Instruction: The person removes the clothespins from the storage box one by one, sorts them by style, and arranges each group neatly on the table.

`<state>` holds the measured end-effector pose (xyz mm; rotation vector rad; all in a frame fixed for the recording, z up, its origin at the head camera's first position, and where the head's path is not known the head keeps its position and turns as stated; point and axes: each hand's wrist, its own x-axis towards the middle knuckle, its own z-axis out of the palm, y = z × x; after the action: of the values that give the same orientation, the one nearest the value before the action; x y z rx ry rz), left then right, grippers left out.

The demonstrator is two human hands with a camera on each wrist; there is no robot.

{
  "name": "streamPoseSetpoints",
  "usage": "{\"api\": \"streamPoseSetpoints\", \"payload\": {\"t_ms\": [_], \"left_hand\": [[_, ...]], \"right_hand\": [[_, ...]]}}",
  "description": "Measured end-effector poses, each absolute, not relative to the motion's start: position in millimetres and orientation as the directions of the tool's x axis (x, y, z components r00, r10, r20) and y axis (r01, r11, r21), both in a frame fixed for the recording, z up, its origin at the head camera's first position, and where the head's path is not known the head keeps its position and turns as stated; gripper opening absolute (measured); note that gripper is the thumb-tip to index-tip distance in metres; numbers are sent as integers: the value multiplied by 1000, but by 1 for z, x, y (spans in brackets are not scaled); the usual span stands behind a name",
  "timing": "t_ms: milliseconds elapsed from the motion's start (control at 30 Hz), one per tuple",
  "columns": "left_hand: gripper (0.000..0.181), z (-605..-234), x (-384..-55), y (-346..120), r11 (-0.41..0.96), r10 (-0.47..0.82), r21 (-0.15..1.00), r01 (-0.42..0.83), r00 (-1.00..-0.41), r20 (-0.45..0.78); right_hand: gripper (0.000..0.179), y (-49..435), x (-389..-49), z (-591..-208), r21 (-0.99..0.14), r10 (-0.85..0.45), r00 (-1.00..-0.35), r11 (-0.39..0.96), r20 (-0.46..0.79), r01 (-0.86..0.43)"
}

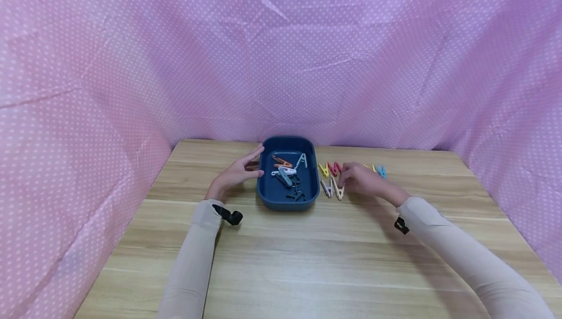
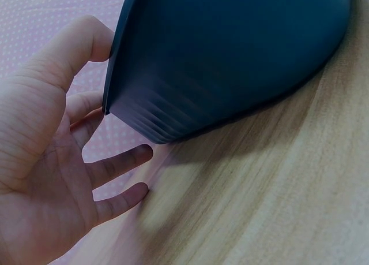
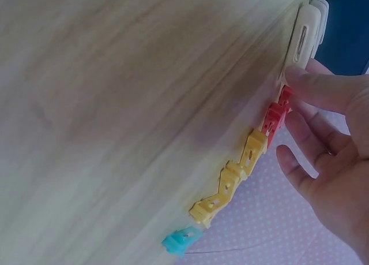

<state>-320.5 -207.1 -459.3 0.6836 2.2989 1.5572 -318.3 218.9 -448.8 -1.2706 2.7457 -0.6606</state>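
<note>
A dark blue bin (image 1: 287,206) stands at the back middle of the table. My left hand (image 1: 234,173) touches its left side, thumb and fingers spread; in the left wrist view the thumb (image 2: 92,40) meets the rim. To the bin's right, my right hand (image 1: 362,178) pinches one leg of a cream clothespin (image 3: 304,34) between thumb and forefinger. A pale grey clothespin (image 1: 327,189) lies just left of it. Red clothespins (image 3: 275,116) and yellow clothespins (image 3: 252,152) line up behind and beside the right hand, with a light blue clothespin (image 3: 181,240) at the end.
Inside the bin lie several clothespins, among them an orange clothespin (image 1: 283,162), a white clothespin (image 1: 288,170) and dark green clothespins (image 1: 296,196). The wooden table (image 1: 281,260) stretches toward me. A pink dotted curtain (image 1: 281,65) hangs behind the table and on both sides.
</note>
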Motion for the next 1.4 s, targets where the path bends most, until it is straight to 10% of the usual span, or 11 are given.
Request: {"api": "streamPoseSetpoints", "payload": {"t_ms": [1400], "left_hand": [[80, -459, -319, -208, 304, 535, 926, 223, -844, 28]], "right_hand": [[21, 174, -310, -416, -497, -626, -752, 595, 206, -631]]}}
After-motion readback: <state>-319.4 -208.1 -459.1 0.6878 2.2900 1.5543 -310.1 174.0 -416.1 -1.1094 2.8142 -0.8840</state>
